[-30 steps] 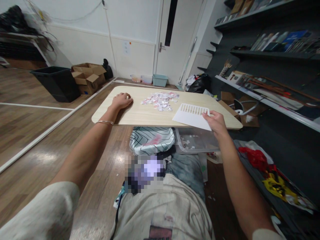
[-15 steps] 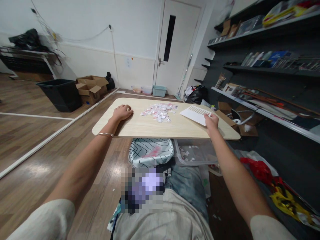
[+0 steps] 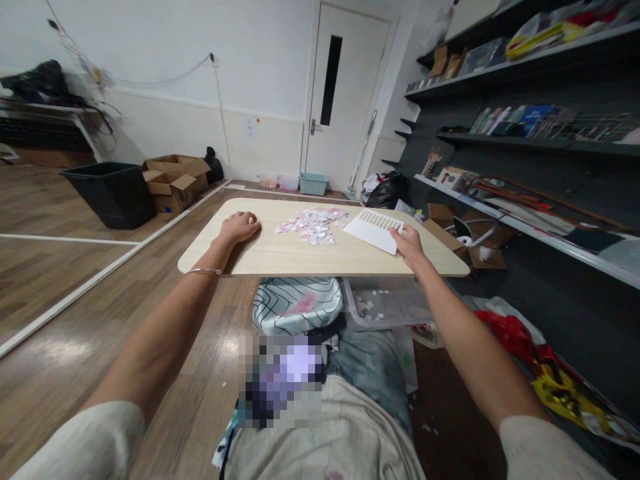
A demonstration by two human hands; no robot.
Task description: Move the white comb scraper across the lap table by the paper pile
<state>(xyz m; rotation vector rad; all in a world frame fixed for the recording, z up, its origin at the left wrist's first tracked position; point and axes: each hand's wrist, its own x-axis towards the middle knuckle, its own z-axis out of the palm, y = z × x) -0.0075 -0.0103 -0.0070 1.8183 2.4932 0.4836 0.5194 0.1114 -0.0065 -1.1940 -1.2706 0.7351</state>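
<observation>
At the left of the frame a black bin (image 3: 107,193) and open boxes (image 3: 173,180) stand on the floor, well apart from the work. Nearer the centre, the left hand (image 3: 239,227) rests on the left part of the table (image 3: 280,257). Its fingers are loosely curled, it holds nothing, and there is a thin bracelet (image 3: 204,271) on the wrist. It seems to be steadying the tabletop.

Right of that hand, at the centre of the frame, a pile of small white and pink scraps (image 3: 313,223) lies on the table, apart from both hands. Just right of the pile lies a white card (image 3: 373,230) with a row of slots along its far edge, its left corner close to the scraps. The right hand (image 3: 409,243) grips the card's near right corner. Whether the thumb is tucked beneath it cannot be told.

As I read it, the step in hand is setting the card down beside the scraps, with no scraping begun. Any push with it would call for a flat, low edge, kept tight on the wood so the light scraps do not slip under or scatter.

Below the table's right half, lower in the frame, sits a clear tub (image 3: 385,307) holding a few like scraps, beside a patterned cushion (image 3: 297,303). Dark shelves (image 3: 525,127) fill the right side.
</observation>
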